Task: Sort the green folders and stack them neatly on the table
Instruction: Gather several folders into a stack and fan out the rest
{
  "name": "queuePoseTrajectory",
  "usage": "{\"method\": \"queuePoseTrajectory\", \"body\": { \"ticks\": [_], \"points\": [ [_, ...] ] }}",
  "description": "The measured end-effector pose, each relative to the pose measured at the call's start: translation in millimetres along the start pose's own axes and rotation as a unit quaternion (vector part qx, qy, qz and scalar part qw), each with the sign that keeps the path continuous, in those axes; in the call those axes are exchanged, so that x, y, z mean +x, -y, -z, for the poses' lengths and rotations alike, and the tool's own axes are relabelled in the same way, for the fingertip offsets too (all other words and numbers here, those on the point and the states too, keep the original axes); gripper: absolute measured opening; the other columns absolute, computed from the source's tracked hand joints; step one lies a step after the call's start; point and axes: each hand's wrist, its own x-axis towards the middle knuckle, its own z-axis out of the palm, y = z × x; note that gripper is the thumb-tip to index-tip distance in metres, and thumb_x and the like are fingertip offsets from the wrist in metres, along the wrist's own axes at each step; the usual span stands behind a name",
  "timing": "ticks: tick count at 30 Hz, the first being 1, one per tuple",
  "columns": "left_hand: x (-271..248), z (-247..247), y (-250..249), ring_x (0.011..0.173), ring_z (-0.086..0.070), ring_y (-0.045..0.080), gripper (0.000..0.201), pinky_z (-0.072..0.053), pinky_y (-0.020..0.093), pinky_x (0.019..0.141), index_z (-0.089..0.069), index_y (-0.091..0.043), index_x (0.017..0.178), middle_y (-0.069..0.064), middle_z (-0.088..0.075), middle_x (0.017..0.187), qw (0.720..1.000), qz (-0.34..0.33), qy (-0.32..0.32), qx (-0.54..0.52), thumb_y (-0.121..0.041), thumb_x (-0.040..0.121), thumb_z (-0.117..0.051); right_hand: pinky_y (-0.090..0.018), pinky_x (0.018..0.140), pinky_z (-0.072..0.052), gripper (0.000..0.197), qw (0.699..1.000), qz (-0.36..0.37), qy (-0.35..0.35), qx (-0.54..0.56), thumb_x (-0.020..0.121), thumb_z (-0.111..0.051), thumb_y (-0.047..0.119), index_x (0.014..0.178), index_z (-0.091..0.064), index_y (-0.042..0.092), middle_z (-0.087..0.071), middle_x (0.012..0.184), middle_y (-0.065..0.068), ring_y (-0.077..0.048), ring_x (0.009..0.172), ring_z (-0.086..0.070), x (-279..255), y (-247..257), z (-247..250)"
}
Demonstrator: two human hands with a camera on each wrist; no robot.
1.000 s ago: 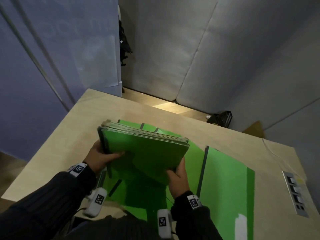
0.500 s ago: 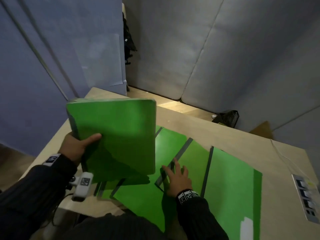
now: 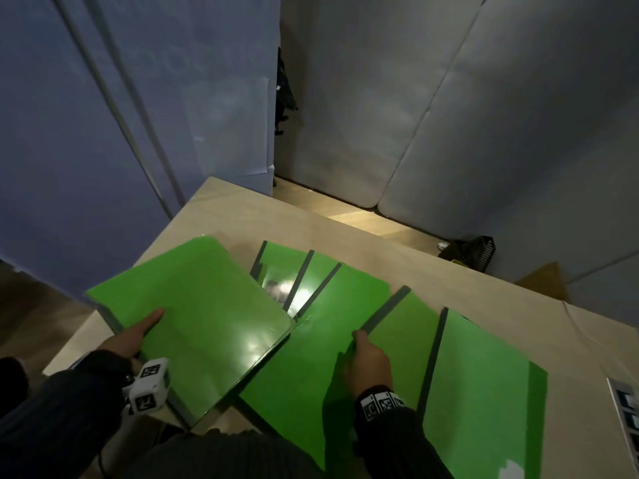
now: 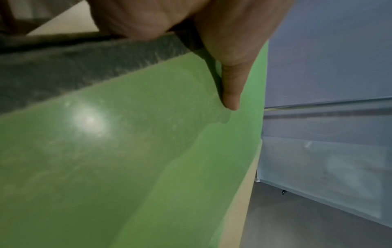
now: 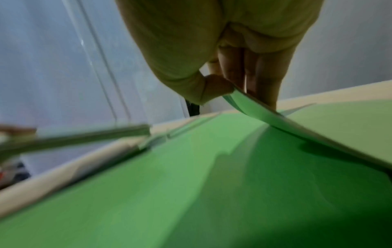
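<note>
My left hand (image 3: 135,335) grips a stack of green folders (image 3: 200,316) by its dark spine, thumb on top, over the table's left part. The left wrist view has the thumb (image 4: 230,87) pressed on the stack's green cover (image 4: 127,151). Several more green folders (image 3: 328,305) lie fanned on the wooden table (image 3: 466,288). My right hand (image 3: 366,357) pinches the corner of one folder (image 3: 401,333) in the fan. In the right wrist view the thumb and fingers (image 5: 218,85) lift that folder's edge (image 5: 275,120) off the one beneath.
A further green folder (image 3: 484,392) lies at the right of the fan. A grey socket strip (image 3: 627,413) sits at the table's right edge. Padded grey walls stand behind, and a dark basket (image 3: 473,252) sits on the floor past the far edge.
The stack went from both hands to the left hand alone, swung up and left, then came down flat. The right hand let go and took a folder's corner in the fan.
</note>
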Motion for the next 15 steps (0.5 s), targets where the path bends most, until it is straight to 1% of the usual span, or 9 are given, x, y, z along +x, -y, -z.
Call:
{"method": "queuePoseTrajectory", "body": {
  "ticks": [2,3,5,6,8,9,11,13,15],
  "points": [
    [-62.8,-33.0,-23.4,0.122,-0.064,0.041,0.081,-0.051,0.056,0.106,-0.05,-0.006,0.149,0.025,-0.055,0.149,0.998,0.013,-0.025,0.051,-0.057,0.089,-0.068,-0.022,0.079,-0.056,0.049,0.996,-0.002,-0.049,0.072,0.087,-0.067,0.004,0.134,-0.054,0.014,-0.074,0.099,-0.011,-0.018,0.079,-0.069,-2.9,9.6,17.9],
    [-65.4,-38.9,-23.5,0.108,-0.067,0.038,0.072,-0.054,0.053,0.096,-0.05,-0.005,0.147,0.028,-0.057,0.145,0.999,0.017,-0.013,0.031,-0.053,0.094,-0.064,-0.015,0.074,-0.054,0.049,0.991,0.018,-0.079,0.105,0.086,-0.067,0.003,0.133,-0.057,0.015,-0.074,0.094,-0.009,-0.013,0.07,-0.066,-6.2,16.5,25.8],
    [-63.7,-42.6,-18.0,0.086,-0.066,0.036,0.066,-0.057,0.049,0.083,-0.056,-0.005,0.135,0.025,-0.067,0.12,0.995,0.01,-0.015,0.093,-0.054,0.092,-0.067,-0.005,0.063,-0.048,0.046,0.976,0.101,-0.128,0.146,0.083,-0.066,0.002,0.126,-0.063,0.017,-0.073,0.083,0.001,-0.008,0.06,-0.064,-17.2,35.0,37.7],
    [-30.0,-34.7,-3.4,0.087,-0.069,0.042,0.078,-0.058,0.055,0.086,-0.061,-0.003,0.127,0.023,-0.072,0.112,0.995,0.032,-0.001,0.097,-0.064,0.081,-0.074,-0.005,0.063,-0.05,0.045,0.968,0.152,-0.127,0.155,0.082,-0.065,0.005,0.124,-0.065,0.02,-0.073,0.085,0.006,-0.007,0.062,-0.067,-24.0,44.3,39.5],
    [-16.2,-36.2,2.1,0.104,-0.071,0.05,0.105,-0.053,0.061,0.103,-0.071,-0.003,0.125,0.027,-0.077,0.109,0.996,0.035,0.015,0.08,-0.079,0.053,-0.082,-0.011,0.069,-0.055,0.042,0.952,0.252,-0.084,0.151,0.079,-0.058,0.017,0.12,-0.066,0.027,-0.076,0.093,0.009,-0.006,0.069,-0.07,-39.3,60.7,34.7],
    [-9.1,-41.1,5.6,0.11,-0.07,0.049,0.104,-0.051,0.059,0.106,-0.07,-0.004,0.128,0.027,-0.076,0.112,0.996,0.02,-0.016,0.091,-0.077,0.056,-0.082,-0.015,0.071,-0.057,0.042,0.944,0.295,-0.05,0.139,0.077,-0.054,0.021,0.117,-0.066,0.029,-0.077,0.095,0.008,-0.008,0.072,-0.072,-46.9,66.8,27.9],
    [-40.3,-62.9,-5.8,0.123,-0.064,0.045,0.094,-0.049,0.06,0.108,-0.064,-0.007,0.137,0.019,-0.069,0.129,0.998,0.048,0.008,0.033,-0.07,0.069,-0.079,-0.023,0.073,-0.056,0.042,0.926,0.357,0.04,0.112,0.076,-0.052,0.02,0.114,-0.067,0.029,-0.078,0.094,0.003,-0.015,0.075,-0.073,-59.5,76.2,9.0],
    [-89.5,-86.7,-24.6,0.141,-0.049,0.041,0.074,-0.043,0.06,0.112,-0.054,-0.023,0.149,0.014,-0.05,0.156,1.0,0.026,0.006,-0.014,-0.06,0.087,-0.071,-0.024,0.074,-0.056,0.041,0.912,0.37,0.144,0.103,0.077,-0.054,0.015,0.114,-0.069,0.025,-0.079,0.092,-0.004,-0.021,0.077,-0.073,-66.4,81.1,-15.0],
    [-96.4,-97.5,-23.7,0.147,-0.04,0.038,0.047,-0.043,0.051,0.109,-0.041,-0.032,0.156,0.006,-0.038,0.164,1.0,-0.015,0.016,-0.008,-0.029,0.11,-0.045,-0.029,0.081,-0.058,0.039,0.898,0.365,0.223,0.101,0.079,-0.058,0.013,0.115,-0.069,0.023,-0.078,0.098,-0.008,-0.026,0.086,-0.074,-68.0,83.3,-36.3]
  ]
}}
